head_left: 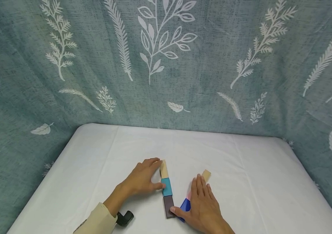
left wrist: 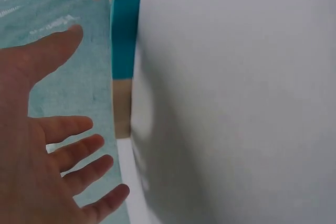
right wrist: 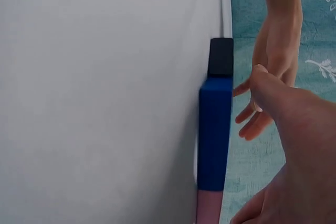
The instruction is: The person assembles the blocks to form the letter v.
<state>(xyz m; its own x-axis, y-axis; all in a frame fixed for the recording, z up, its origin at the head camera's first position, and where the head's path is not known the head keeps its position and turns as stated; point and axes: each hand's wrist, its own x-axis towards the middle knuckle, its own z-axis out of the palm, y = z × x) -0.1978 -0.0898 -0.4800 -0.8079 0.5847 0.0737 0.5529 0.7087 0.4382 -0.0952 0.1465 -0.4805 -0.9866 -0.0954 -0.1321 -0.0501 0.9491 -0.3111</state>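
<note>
A pale wooden block (head_left: 164, 169), a teal block (head_left: 167, 187) and a dark brown block (head_left: 168, 203) lie end to end in one line. My left hand (head_left: 142, 178) is on their left side, fingertips beside the pale block and thumb by the teal one; contact is unclear. To the right, a blue block (head_left: 185, 205), a pink block (right wrist: 208, 208) and a tan block (head_left: 206, 175) form a slanting line. Over that line my right hand (head_left: 202, 208) lies with straight fingers, hiding much of the pink block. Its thumb reaches across the blue block to the dark block's near end.
White cloth covers the table (head_left: 250, 182). Behind it hangs a teal curtain (head_left: 207, 74) with white leaf patterns. A black rounded object (head_left: 125, 218) sits beside the left wrist, next to a beige sleeve (head_left: 100, 221).
</note>
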